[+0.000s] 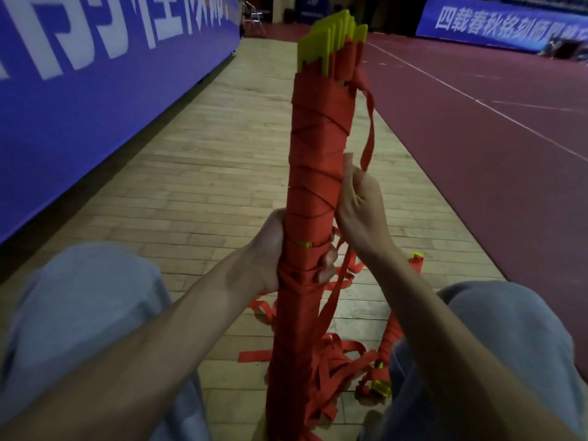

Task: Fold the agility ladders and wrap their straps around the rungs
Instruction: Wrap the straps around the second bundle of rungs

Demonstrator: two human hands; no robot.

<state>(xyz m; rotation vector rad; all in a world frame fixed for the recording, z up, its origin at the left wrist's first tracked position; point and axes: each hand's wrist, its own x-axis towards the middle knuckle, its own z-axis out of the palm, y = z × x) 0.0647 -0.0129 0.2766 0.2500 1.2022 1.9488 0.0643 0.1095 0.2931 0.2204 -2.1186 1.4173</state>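
A bundle of yellow rungs stands upright in front of me, wound most of its length in red strap. My left hand grips the bundle around its middle, fingers curled over the wraps. Just above it, my right hand pinches a loose length of red strap that runs up to the bundle's top. Loose strap lies piled on the floor at the bundle's foot. A second wrapped ladder lies on the floor by my right knee, partly hidden.
I sit on a wooden floor with my knees either side. A blue banner wall runs along the left. Dark red court surface with white lines lies to the right. A folding chair stands far back.
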